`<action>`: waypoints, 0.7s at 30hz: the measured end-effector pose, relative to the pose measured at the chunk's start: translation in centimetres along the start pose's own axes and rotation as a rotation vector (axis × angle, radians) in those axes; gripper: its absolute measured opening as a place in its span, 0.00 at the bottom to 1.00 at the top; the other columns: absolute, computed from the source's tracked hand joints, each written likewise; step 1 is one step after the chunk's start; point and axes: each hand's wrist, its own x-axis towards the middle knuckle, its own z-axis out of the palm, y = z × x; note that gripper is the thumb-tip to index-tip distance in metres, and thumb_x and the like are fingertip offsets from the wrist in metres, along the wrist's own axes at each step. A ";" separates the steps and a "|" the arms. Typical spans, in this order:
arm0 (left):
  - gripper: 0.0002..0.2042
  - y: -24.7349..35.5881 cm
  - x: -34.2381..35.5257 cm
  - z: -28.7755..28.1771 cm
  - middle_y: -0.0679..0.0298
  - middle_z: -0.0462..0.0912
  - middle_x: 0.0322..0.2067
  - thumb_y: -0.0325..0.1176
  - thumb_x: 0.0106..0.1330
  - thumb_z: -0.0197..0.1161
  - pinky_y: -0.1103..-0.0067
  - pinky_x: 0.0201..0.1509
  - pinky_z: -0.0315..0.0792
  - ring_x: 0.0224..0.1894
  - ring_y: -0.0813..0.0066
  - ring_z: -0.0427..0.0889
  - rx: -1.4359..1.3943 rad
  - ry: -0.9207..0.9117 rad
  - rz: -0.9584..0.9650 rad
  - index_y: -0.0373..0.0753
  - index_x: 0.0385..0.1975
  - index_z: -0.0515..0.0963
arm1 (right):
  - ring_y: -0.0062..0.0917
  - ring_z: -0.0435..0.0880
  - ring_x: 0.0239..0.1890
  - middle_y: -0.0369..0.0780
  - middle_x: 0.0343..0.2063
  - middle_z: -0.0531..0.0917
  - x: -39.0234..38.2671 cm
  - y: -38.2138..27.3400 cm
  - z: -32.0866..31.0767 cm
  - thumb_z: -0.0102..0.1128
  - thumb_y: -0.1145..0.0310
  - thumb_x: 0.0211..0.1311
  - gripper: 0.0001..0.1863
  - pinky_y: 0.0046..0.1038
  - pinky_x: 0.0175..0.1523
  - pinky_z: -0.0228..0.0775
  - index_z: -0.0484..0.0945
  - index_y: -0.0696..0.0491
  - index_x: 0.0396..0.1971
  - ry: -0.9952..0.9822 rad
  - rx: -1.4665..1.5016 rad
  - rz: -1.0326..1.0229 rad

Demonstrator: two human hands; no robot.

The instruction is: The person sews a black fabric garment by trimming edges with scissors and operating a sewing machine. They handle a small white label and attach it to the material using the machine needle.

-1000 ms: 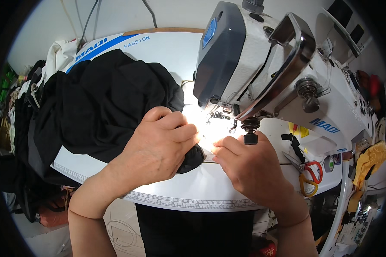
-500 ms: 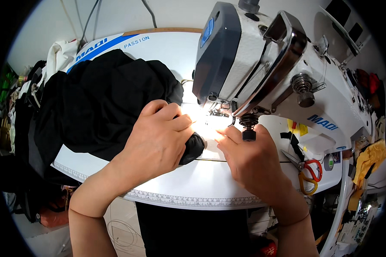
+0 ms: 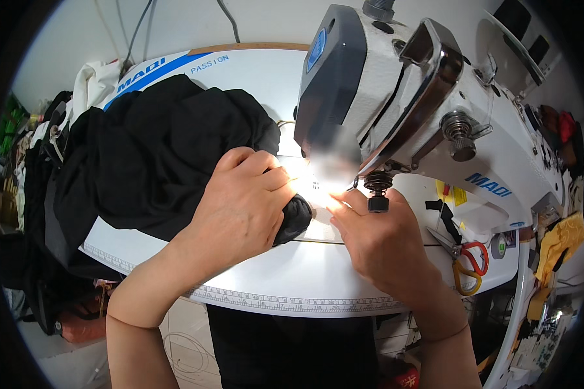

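A large bunched black garment (image 3: 156, 149) covers the left part of the white sewing machine table (image 3: 272, 275). My left hand (image 3: 243, 201) is closed on its right edge, and a dark fold (image 3: 296, 220) pokes out beneath my fingers. On the other side of the needle area, my right hand (image 3: 379, 240) rests low on the bed, fingertips drawn together; what they hold, if anything, is lost in the glare. Over both hands stands the sewing machine head (image 3: 334, 71). A pale blur hides its needle and presser foot.
Scissors (image 3: 466, 259) with red and yellow handles lie right of my right hand, near a black strip (image 3: 440, 209). A measuring scale (image 3: 272, 301) runs along the table's front edge. White cloth (image 3: 94, 81) sits at the back left; yellow cloth (image 3: 559, 240) hangs far right.
Both hands and the black garment hold almost the same place. The needle area, visible before, is now blurred. The whole view has shifted very slightly.
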 end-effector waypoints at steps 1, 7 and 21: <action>0.04 -0.1 0.0 0.0 0.67 0.82 0.34 0.26 0.51 0.64 0.68 0.57 0.70 0.45 0.68 0.77 0.001 -0.002 -0.001 0.39 0.27 0.82 | 0.29 0.77 0.29 0.37 0.26 0.79 0.0 0.0 0.0 0.66 0.74 0.61 0.08 0.34 0.39 0.66 0.84 0.55 0.40 0.001 0.015 -0.002; 0.20 -0.6 -0.2 -0.1 0.63 0.84 0.43 0.26 0.52 0.61 0.61 0.64 0.66 0.52 0.63 0.77 -0.002 -0.157 -0.044 0.39 0.48 0.83 | 0.28 0.76 0.28 0.37 0.26 0.79 0.2 -0.2 0.2 0.67 0.73 0.63 0.07 0.33 0.38 0.65 0.85 0.54 0.40 0.014 -0.031 0.014; 0.21 -0.9 -0.2 0.1 0.66 0.84 0.43 0.27 0.54 0.63 0.62 0.65 0.65 0.51 0.65 0.77 -0.042 -0.109 0.027 0.40 0.51 0.84 | 0.31 0.79 0.27 0.40 0.25 0.80 0.1 1.0 0.4 0.67 0.76 0.59 0.07 0.35 0.38 0.67 0.83 0.56 0.37 0.076 0.158 0.086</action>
